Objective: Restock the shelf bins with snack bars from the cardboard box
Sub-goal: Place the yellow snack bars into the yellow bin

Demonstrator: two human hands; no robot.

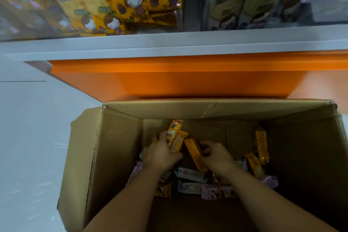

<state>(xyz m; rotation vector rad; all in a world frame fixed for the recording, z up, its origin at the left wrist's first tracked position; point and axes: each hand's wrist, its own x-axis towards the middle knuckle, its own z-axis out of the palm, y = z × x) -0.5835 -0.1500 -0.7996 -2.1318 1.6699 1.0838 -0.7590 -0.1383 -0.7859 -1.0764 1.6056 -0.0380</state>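
Looking down into an open cardboard box [113, 149] below an orange shelf front [169, 81]. The left hand [162, 154] holds two yellow snack bars [176, 137]; the right hand [216, 158] grips another yellow bar [194, 151]. Pink and white bars [190, 174] lie underneath.

The head view looks steeply down, close over an open cardboard box [113, 156] below a shelf edge [169, 43].

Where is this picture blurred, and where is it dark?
Head view: the shelf packets are smeared by motion, worst at the left; the floor shows streaks; the box is shadowed at its near bottom; the left hand and right hand, gripping yellow bars, look fairly sharp.
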